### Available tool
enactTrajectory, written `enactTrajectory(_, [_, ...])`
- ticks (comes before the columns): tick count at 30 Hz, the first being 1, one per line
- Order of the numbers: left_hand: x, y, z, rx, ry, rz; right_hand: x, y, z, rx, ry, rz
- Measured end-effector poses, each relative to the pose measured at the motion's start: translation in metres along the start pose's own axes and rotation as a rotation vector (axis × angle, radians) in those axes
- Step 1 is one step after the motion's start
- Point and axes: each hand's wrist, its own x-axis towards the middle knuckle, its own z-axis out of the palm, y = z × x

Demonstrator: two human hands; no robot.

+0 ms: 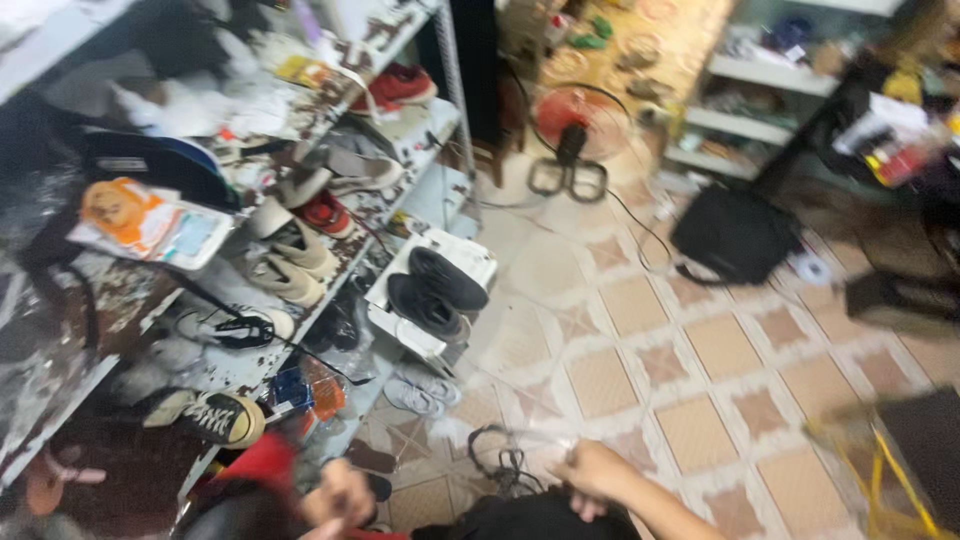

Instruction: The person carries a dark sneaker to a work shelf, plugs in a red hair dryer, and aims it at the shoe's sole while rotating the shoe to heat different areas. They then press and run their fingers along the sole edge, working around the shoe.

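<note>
**Low over a tiled floor, two hands at a dark bundle**

At the bottom edge of the view, the right hand [592, 470] rests curled on a soft black fabric bundle [530, 518], fingers bent over its top; blur hides whether they pinch it. The left hand [340, 495] sits just left of the bundle, loosely closed near a red cloth [262, 462], and what it holds, if anything, cannot be told. A tangled black cord [497, 455] lies on the beige patterned tile floor [690, 420] just above the bundle. To the left, worn metal shelves [330, 270] carry many shoes, including a black pair on a white box [432, 290]. Farther off stand a red floor fan [580, 125] and a black bag [735, 235].
</note>
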Motion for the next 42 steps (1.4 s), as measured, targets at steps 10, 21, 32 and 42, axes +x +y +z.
enactTrajectory(10, [0.097,-0.203,0.115,0.255,-0.112,-0.331,-0.008,-0.005,-0.057,0.705,-0.295,-0.931])
enactTrajectory(21, [0.267,-0.269,0.148,0.409,-0.198,-0.393,0.041,-0.012,-0.188,1.045,-0.002,-0.953])
enactTrajectory(32, [0.471,-0.213,0.078,0.493,0.22,-0.621,0.041,-0.038,-0.47,1.164,0.71,-1.095])
enactTrajectory(42, [0.639,-0.198,0.01,0.796,0.634,-0.43,0.127,-0.123,-0.626,0.659,1.004,-0.903])
